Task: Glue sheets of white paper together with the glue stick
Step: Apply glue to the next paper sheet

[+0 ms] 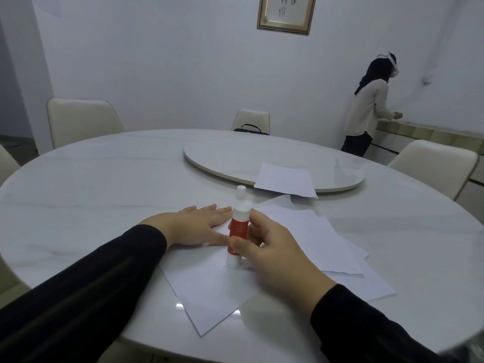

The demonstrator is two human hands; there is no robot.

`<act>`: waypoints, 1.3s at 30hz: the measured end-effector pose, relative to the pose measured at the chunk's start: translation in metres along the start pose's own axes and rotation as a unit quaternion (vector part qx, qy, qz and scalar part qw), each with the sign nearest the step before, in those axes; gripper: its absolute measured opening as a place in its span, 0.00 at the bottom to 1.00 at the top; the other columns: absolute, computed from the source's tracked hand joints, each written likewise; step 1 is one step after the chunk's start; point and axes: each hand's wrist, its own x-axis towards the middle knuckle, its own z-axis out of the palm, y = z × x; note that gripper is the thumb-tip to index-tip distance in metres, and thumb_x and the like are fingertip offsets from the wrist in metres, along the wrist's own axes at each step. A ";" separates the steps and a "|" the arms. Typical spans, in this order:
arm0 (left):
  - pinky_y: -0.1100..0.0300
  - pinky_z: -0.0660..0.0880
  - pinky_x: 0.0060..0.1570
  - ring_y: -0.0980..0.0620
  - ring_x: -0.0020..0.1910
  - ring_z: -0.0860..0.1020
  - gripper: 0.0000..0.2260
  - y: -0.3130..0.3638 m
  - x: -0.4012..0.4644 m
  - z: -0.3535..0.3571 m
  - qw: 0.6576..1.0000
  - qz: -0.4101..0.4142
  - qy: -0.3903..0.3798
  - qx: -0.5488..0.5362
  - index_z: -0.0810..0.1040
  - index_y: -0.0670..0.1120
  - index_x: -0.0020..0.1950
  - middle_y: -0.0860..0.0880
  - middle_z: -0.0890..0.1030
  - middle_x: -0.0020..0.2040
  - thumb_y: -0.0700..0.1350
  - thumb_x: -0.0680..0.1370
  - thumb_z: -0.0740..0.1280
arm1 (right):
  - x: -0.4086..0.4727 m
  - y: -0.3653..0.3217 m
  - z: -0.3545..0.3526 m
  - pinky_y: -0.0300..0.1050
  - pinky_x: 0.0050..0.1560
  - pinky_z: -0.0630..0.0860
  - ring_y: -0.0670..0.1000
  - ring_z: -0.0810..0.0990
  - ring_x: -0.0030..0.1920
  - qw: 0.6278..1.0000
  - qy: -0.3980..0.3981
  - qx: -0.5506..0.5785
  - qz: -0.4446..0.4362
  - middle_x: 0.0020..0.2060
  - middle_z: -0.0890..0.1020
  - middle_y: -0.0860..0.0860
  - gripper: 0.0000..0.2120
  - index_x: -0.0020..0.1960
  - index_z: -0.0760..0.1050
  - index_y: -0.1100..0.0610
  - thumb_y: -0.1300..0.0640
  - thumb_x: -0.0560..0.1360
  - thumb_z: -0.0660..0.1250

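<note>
The glue stick (237, 229) has a red label band between a white cap and white base. The sheets of paper (217, 289) are plain white. The round table (104, 184) is white marble with faint grey veining, as is the turntable (235, 153). Both sleeves (86, 279) are black. The chairs (81, 119) are cream.

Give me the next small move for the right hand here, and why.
Probably draw the glue stick along the sheet. The right hand holds it about upright with its lower end on the paper, a white cap at its top, while the left hand lies flat, pinning the sheet. Whether glue is exposed can't be told.
</note>
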 end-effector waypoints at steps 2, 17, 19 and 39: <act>0.52 0.38 0.74 0.59 0.76 0.41 0.32 0.000 0.000 -0.001 1.000 0.001 -0.005 -0.011 0.48 0.58 0.77 0.60 0.45 0.78 0.65 0.76 0.55 | -0.001 0.001 -0.001 0.45 0.45 0.76 0.56 0.76 0.39 1.000 0.004 0.001 0.002 0.42 0.83 0.50 0.08 0.49 0.75 0.42 0.54 0.73 0.67; 0.51 0.38 0.74 0.60 0.75 0.39 0.36 -0.010 0.007 -0.004 0.999 -0.020 -0.029 -0.022 0.43 0.61 0.76 0.65 0.43 0.76 0.67 0.74 0.57 | -0.010 0.012 -0.024 0.31 0.39 0.72 0.40 0.78 0.35 0.996 0.069 -0.039 0.046 0.41 0.82 0.45 0.04 0.47 0.73 0.47 0.55 0.75 0.65; 0.47 0.39 0.74 0.56 0.76 0.39 0.39 -0.012 0.007 -0.004 0.998 -0.038 -0.035 -0.031 0.43 0.65 0.74 0.65 0.42 0.76 0.72 0.69 0.57 | -0.014 0.016 -0.034 0.34 0.42 0.72 0.43 0.79 0.37 0.994 0.084 -0.042 0.057 0.42 0.82 0.46 0.04 0.47 0.74 0.47 0.55 0.75 0.66; 0.47 0.52 0.73 0.54 0.77 0.45 0.36 0.037 0.003 -0.034 0.988 -0.089 -0.009 0.122 0.52 0.54 0.76 0.57 0.48 0.78 0.60 0.73 0.66 | -0.046 0.045 -0.113 0.35 0.43 0.71 0.48 0.81 0.45 0.974 0.179 -0.091 0.102 0.42 0.83 0.44 0.08 0.45 0.73 0.44 0.58 0.76 0.66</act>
